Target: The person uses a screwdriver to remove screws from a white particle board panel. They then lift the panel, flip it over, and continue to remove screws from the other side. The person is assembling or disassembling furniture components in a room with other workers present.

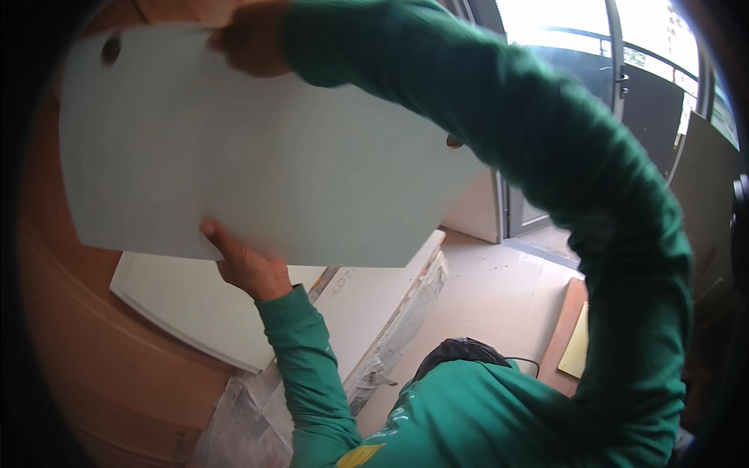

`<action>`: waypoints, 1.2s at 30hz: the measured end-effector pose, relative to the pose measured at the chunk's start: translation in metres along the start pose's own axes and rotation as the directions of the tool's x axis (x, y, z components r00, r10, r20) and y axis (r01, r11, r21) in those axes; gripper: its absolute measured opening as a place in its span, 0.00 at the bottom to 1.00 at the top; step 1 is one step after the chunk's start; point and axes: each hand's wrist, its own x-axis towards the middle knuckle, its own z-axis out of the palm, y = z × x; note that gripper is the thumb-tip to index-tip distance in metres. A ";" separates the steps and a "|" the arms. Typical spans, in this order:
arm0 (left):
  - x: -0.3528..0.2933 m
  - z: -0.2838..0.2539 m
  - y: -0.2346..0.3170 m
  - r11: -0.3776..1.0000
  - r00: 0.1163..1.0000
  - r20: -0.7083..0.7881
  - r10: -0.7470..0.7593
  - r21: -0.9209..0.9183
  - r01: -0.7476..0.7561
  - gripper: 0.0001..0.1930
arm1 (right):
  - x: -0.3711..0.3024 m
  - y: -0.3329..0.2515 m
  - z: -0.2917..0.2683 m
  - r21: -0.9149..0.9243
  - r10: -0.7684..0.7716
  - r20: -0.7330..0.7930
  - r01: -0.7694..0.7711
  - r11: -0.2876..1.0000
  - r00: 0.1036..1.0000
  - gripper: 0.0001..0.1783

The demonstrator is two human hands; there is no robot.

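Note:
A large pale grey-white panel [257,156] is held up in front of me, with a round hole near its upper left corner and another at its right side. My left hand [253,267] grips the lower edge, its thumb lying on the near face and its other fingers hidden behind. Across the top, my right arm reaches over to the left, and my right hand [253,40] is closed at the panel's upper edge. That hand is slightly blurred, and part of it is cut off by the frame.
Below the panel lie a white board with a curved edge [187,304] and a long white board [374,300] with torn plastic wrapping [390,359]. Brown wood surfaces [117,351] rise at left. A glass door [562,93] stands at the upper right, a wooden piece [568,335] on the floor.

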 end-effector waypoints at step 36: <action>-0.030 -0.336 -0.106 0.891 0.575 -0.684 -0.448 -0.396 0.223 0.51 | -0.206 0.039 0.360 0.648 0.818 0.266 -0.723 0.240 0.510 0.34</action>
